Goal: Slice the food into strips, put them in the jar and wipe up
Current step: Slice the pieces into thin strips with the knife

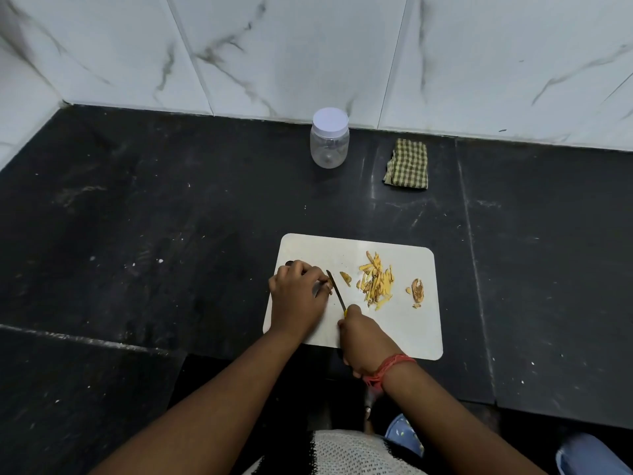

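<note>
open counter (pixel 171 234) left | jar (pixel 329 138) – cloth (pixel 407 164) stand near wall

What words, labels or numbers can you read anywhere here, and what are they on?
None can be read.
Clear plastic jar with white lid: no label shows.
Green checked cloth: pattern only.
White rectangular cutting board: no print.
Small knife: no marking can be made out.

A black stone counter (pixel 171 234) fills most of the view, dull and scuffed, flecked with pale specks and smears; thin seams divide it into slabs; behind it rises a wall of large white tiles (pixel 308 46) with grey marble veining, meeting a second tiled wall at the left corner; the light is soft and even.
</note>
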### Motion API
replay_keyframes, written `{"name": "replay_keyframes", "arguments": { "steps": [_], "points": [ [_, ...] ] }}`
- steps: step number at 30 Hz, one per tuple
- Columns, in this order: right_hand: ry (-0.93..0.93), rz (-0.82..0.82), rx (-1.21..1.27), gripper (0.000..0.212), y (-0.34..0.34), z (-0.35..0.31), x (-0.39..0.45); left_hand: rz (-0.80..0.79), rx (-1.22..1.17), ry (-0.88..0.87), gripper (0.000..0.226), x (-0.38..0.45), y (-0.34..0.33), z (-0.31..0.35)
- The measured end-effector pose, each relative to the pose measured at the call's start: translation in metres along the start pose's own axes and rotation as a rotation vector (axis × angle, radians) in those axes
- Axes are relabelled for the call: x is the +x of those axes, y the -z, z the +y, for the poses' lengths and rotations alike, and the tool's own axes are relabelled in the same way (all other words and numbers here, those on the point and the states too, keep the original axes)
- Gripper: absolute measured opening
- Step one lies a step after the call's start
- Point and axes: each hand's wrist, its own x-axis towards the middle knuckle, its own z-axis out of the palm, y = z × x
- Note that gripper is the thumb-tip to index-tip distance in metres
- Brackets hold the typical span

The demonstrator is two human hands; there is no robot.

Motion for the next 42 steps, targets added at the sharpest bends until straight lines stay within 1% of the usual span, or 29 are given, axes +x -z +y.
{"name": "replay_keyframes", "arguments": {
  "steps": [2,4,7,12,20,25,27,28,30,33,38,42],
  "points": [
    [0.013,-0.007,-0.066,0.030,-0.003,0.002,0.004,0.012,-0.010,0.028,0.005,0.000,-0.001,0.002],
    [0.013,0.010,-0.090,0.027,-0.007,0.006,0.005,0.034,-0.019,0.055,0.003,0.000,-0.003,0.004],
    [0.017,0.039,-0.126,0.029,-0.012,0.013,0.002,0.050,-0.003,0.049,0.003,0.000,-0.004,0.004],
    [-0.010,0.045,-0.050,0.028,-0.010,0.016,-0.005,0.034,0.013,0.028,0.003,-0.003,-0.004,0.003],
    [-0.007,0.009,-0.056,0.030,-0.014,0.018,-0.014,0.052,0.007,0.052,0.002,-0.004,-0.004,0.007],
    [-0.031,-0.018,0.018,0.024,-0.012,0.027,-0.028,0.047,-0.001,0.059,0.005,-0.003,-0.005,0.005],
    [-0.031,-0.006,0.152,0.014,-0.008,0.027,-0.029,0.043,-0.013,0.053,0.007,-0.003,-0.005,0.004],
    [-0.027,0.004,0.207,0.012,-0.008,0.026,-0.030,0.043,-0.019,0.054,0.007,-0.003,-0.004,0.004],
    [-0.020,0.026,0.238,0.010,-0.005,0.024,-0.029,0.037,-0.021,0.064,0.008,-0.003,-0.003,0.005],
    [-0.052,0.023,0.329,0.013,0.000,0.021,-0.027,0.026,-0.026,0.067,0.009,-0.003,-0.001,0.006],
    [-0.054,0.023,0.336,0.017,0.009,0.012,-0.021,0.010,-0.033,0.073,0.011,-0.003,0.000,0.006],
    [-0.036,0.018,0.303,0.013,0.008,0.003,-0.017,0.016,-0.041,0.083,0.012,-0.002,0.000,0.005]
  ]
}}
